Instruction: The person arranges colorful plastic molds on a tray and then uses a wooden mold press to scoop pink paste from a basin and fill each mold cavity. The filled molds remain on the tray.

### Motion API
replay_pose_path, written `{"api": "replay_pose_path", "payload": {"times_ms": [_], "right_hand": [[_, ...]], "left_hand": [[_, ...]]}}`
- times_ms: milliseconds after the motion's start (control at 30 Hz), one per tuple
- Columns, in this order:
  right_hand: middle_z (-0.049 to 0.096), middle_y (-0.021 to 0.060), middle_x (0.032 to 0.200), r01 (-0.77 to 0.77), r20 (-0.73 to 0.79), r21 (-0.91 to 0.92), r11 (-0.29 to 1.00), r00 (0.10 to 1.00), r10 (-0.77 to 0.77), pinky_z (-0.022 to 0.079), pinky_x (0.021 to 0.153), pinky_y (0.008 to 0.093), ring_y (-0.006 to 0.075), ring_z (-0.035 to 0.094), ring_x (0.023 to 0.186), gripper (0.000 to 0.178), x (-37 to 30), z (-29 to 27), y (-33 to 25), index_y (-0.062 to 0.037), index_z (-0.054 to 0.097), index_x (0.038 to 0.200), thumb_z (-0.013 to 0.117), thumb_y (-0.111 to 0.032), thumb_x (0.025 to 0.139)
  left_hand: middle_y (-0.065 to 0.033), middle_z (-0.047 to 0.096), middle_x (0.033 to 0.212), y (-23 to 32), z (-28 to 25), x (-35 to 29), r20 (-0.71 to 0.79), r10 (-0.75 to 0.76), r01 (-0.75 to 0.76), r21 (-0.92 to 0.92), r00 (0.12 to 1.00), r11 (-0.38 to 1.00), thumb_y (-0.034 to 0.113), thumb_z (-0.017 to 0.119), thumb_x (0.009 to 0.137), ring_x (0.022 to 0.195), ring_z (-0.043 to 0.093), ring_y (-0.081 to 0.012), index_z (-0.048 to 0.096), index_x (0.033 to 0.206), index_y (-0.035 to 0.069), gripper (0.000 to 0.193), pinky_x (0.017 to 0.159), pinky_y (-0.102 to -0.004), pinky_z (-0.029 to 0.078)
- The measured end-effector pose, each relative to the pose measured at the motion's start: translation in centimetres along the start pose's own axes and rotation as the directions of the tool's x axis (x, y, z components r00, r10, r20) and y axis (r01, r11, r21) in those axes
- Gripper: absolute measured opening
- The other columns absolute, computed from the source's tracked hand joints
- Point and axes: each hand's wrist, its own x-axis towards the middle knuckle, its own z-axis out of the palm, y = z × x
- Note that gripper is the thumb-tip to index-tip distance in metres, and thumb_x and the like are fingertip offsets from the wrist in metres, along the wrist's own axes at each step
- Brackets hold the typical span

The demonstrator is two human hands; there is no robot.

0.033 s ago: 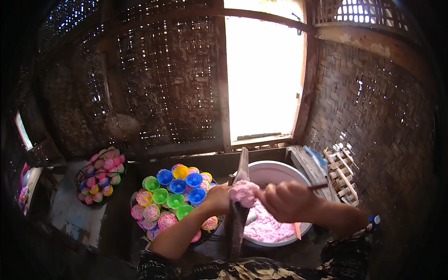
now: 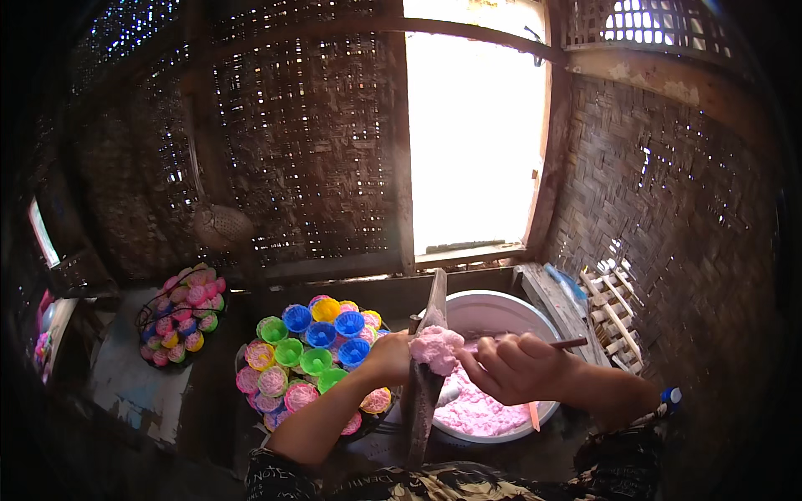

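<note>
Your right hand (image 2: pixel 520 367) is curled around a thin brown stick (image 2: pixel 571 343), its end poking out past the knuckles toward your wrist. Your left hand (image 2: pixel 387 359) is by the wooden bar (image 2: pixel 424 397); fingers partly hidden, can't make out what they grasp, if anything. Pink lump (image 2: pixel 437 349) is between your hands, in front of the bar in this view, just beside your right fingertips. Basin (image 2: pixel 493 315) right of the bar, under your right hand, pink mash (image 2: pixel 484 411) in it, orange strip (image 2: pixel 534 415) at its near right side. Left of the bar: pile of cups (image 2: pixel 321 335), blue, green, yellow, pink, some filled. Second pile (image 2: pixel 180 316) farther left. Strainer (image 2: pixel 223 226) hanging on the wall.
</note>
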Motion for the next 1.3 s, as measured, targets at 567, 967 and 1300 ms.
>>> {"api": "replay_pose_path", "payload": {"times_ms": [567,967,1300], "right_hand": [[0.061,0.0046,0.062,-0.577,0.627,0.493,0.651,0.755,0.194,0.049,0.051,0.0354,0.0206,0.063,0.056,0.019,-3.5,-1.7,7.8,-0.0152,0.066,0.087,0.062,-0.034,0.083],[0.056,-0.0017,0.074,-0.081,0.022,0.284,0.955,0.997,0.077,0.040,0.054,0.0280,0.0113,0.055,0.069,0.014,0.6,0.6,1.6,-0.0137,0.062,0.089,0.057,-0.023,0.080],[0.060,0.0027,0.064,-0.610,0.285,0.431,0.665,0.791,0.541,0.044,0.051,0.0320,0.0192,0.059,0.056,0.018,-4.8,-2.5,5.4,-0.0145,0.068,0.085,0.074,-0.021,0.069]], "left_hand": [[-0.0207,0.061,0.091,0.3,-0.7,-0.1,-0.079,-0.127,0.131,0.050,0.989,0.990,0.036,0.068,0.068,0.086,0.061,-0.0381,0.064,0.097,0.007,0.041,0.080,-0.0436,0.049],[-0.0197,0.063,0.091,-1.1,0.3,-0.1,-0.092,-0.095,0.100,0.061,0.991,0.993,0.036,0.070,0.066,0.087,0.062,-0.0371,0.065,0.091,0.007,0.039,0.077,-0.0429,0.050],[-0.0049,0.060,0.103,-5.9,0.6,0.3,-0.209,0.045,-0.111,-0.317,0.977,0.942,0.024,0.081,0.068,0.092,0.057,-0.0120,0.061,0.101,0.009,0.041,0.084,-0.0280,0.046]]}}
